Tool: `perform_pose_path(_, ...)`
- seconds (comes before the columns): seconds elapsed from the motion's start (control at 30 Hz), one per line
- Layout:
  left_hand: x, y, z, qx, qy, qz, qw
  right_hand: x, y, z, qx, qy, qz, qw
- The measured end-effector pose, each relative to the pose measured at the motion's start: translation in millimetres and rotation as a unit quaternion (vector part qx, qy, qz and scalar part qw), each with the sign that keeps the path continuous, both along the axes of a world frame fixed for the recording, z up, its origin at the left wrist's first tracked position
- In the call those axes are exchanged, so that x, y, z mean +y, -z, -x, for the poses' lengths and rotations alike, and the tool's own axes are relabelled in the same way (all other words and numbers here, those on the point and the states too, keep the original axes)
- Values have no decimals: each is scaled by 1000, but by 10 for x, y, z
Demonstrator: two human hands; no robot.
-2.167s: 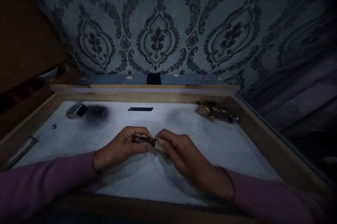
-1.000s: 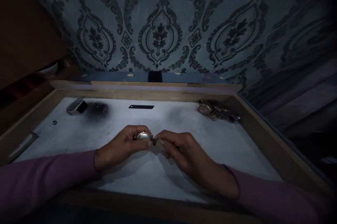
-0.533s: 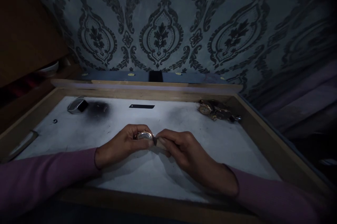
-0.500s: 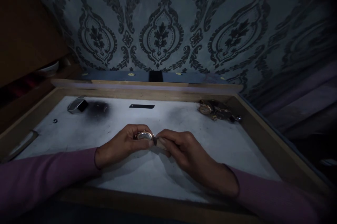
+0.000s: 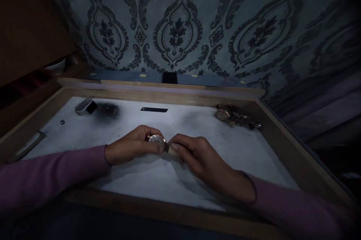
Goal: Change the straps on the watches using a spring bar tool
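Observation:
My left hand (image 5: 134, 144) grips a round watch case (image 5: 156, 141) with a gold-toned rim between thumb and fingers, its face turned up. My right hand (image 5: 199, 155) pinches a short tool (image 5: 172, 151) with a dark flat tip and a pale handle. That tip meets the right edge of the watch case; whether it sits in the seam cannot be made out. Both hands are held over the white bottom of a shallow wooden tray (image 5: 146, 204).
A silver watch (image 5: 86, 107) lies at the back left, near a small dark curled piece (image 5: 62, 122). Behind my hands is a flat black strip (image 5: 154, 109). Several watches (image 5: 237, 116) are heaped at the back right. A curved band-like object (image 5: 29, 145) leans at the left wall.
The watch case has tilted, showing more of its round face. The tool's tip still meets its right edge. The whole view has shifted slightly.

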State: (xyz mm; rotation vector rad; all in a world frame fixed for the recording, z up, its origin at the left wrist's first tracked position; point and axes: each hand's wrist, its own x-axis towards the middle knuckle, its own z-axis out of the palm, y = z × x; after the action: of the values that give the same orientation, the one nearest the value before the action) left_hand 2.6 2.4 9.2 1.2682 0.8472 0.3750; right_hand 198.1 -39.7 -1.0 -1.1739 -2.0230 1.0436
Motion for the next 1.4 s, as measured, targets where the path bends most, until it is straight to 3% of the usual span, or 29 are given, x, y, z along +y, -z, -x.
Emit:
perform_pose_path(0.33, 66, 66, 66, -37, 104, 21, 994, 30, -15, -34, 9, -1, 17, 1000)
perform_pose_path(0.73, 93, 54, 86, -22, 102, 24, 994, 59, -19, -40, 41, -8, 65, 997)
perform_pose_path(1.17, 102, 35, 74, -1, 111, -29, 993, 88, 48, -61, 72, -13, 115, 991)
perform_pose_path(1.4, 103, 46, 64, -10, 116, -35, 993, 65, 44, -35, 73, 13, 104, 992)
